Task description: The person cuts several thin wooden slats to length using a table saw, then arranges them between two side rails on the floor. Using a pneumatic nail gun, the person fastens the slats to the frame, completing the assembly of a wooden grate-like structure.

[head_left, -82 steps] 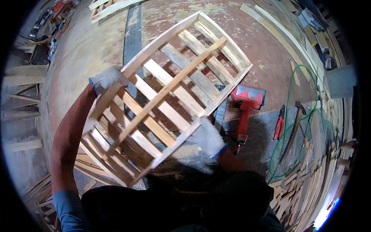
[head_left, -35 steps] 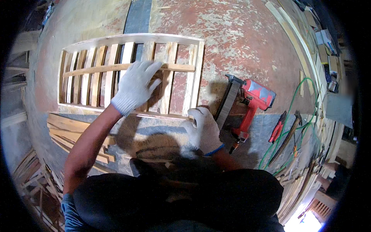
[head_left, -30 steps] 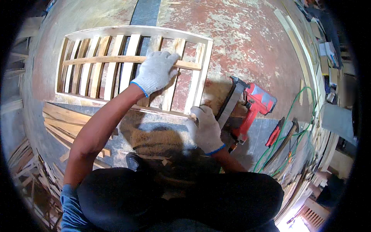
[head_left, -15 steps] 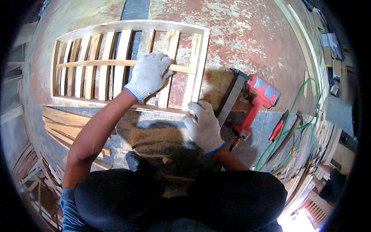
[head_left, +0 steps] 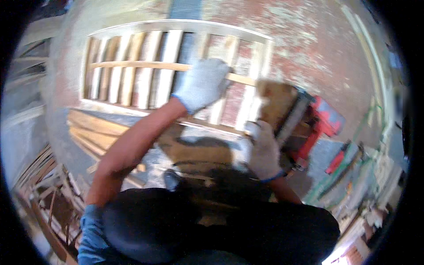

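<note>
A slatted wooden frame (head_left: 221, 25) lies flat on the floor in front of me, its pale slats crossing between two long rails. A thin wooden strip (head_left: 145, 65) runs lengthwise over the slats. My gloved left hand (head_left: 202, 86) rests over this strip right of its middle, fingers bent down around it. At the frame's near right corner is my gloved right hand (head_left: 264, 150), its thumb and fingers closed on the corner; motion blurs the fingertips. A red nail gun (head_left: 326, 121) with a long grey magazine lies on the floor just right of that hand.
Cut wooden pieces (head_left: 97, 126) lie in a stack near the frame's left front. More scrap wood (head_left: 37, 172) is heaped at the far left. Red-handled pliers (head_left: 336, 162) and a green hose (head_left: 316, 191) lie at the right. Long boards (head_left: 365, 35) line the right side.
The whole view has shifted, so frame, hands and nail gun appear farther right, and the picture is more blurred. Both hands keep their places on the strip and the frame's corner.
</note>
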Demonstrator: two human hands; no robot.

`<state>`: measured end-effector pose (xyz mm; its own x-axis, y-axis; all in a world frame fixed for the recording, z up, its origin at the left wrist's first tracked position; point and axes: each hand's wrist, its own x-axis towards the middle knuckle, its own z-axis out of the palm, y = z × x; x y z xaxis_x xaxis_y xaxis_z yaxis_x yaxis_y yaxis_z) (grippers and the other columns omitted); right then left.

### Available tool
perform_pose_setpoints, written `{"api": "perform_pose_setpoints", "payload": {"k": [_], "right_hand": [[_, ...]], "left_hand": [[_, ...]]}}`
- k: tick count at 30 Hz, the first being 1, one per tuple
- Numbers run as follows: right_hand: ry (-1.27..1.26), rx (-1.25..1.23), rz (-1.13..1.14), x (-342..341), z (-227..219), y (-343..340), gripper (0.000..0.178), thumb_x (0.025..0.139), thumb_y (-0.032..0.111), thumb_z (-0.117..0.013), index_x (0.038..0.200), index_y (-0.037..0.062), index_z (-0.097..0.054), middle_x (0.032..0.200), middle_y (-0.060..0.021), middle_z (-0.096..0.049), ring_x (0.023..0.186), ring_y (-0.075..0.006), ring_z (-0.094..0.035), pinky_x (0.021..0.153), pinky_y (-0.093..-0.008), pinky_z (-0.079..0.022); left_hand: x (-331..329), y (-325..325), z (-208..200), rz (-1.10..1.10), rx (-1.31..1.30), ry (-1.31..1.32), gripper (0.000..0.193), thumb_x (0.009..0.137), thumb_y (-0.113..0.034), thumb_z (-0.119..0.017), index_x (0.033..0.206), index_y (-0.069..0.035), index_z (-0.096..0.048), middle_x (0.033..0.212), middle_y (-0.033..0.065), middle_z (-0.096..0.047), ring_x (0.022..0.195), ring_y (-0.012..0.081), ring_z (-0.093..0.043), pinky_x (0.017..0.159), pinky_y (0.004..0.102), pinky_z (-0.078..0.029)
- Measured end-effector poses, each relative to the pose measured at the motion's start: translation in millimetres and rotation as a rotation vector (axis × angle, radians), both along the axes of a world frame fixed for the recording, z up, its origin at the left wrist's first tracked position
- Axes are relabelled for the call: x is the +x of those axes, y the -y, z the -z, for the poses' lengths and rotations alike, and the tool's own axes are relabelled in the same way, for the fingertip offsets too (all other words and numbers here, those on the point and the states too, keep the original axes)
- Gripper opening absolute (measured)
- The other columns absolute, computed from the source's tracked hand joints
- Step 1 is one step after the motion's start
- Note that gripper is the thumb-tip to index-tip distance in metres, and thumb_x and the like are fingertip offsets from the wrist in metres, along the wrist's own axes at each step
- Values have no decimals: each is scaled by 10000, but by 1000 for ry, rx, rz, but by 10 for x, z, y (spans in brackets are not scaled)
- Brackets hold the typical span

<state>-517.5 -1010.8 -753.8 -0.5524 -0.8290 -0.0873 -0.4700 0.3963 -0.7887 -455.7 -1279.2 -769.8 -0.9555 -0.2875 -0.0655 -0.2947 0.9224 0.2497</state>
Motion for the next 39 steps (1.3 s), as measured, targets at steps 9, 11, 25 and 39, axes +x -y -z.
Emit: {"api": "perform_pose_setpoints", "payload": {"k": [9, 11, 25, 39], "right_hand": [[-67, 33, -52, 10, 28, 92, 294, 823, 48, -710, 1110, 85, -659, 1164, -187, -630, 1077, -394, -643, 929, -453, -554], [-67, 80, -66, -3, -38, 106, 302, 827, 14, -687, 1122, 68, -657, 1170, -194, -629, 1076, -409, -639, 948, -451, -547], [140, 109, 269, -660, -45, -516, 272, 901, 82, -710, 1165, 15, -700, 1098, -176, -729, 1055, -309, -700, 949, -375, -537], [372, 178, 806, -1228, 259, -1387, 407, 991, 169, -655, 1358, -4, -624, 1223, -88, -701, 1097, -186, -634, 955, -343, -508]], "left_hand": [[118, 41, -29, -31, -10, -65, 257, 902, -316, -689, 963, -67, -694, 953, 162, -677, 947, 354, -680, 831, 493, -512], [115, 30, -29, -37, 0, -68, 283, 910, -346, -690, 986, -74, -680, 949, 160, -666, 946, 360, -669, 828, 497, -511], [39, -22, -77, -21, 74, -92, 339, 920, -303, -700, 1144, -52, -661, 1094, 194, -657, 1027, 410, -633, 906, 515, -496], [-196, 401, 191, -299, -109, -132, 338, 1046, -350, -534, 1070, -83, -739, 983, 184, -726, 900, 397, -697, 830, 517, -542]]}}
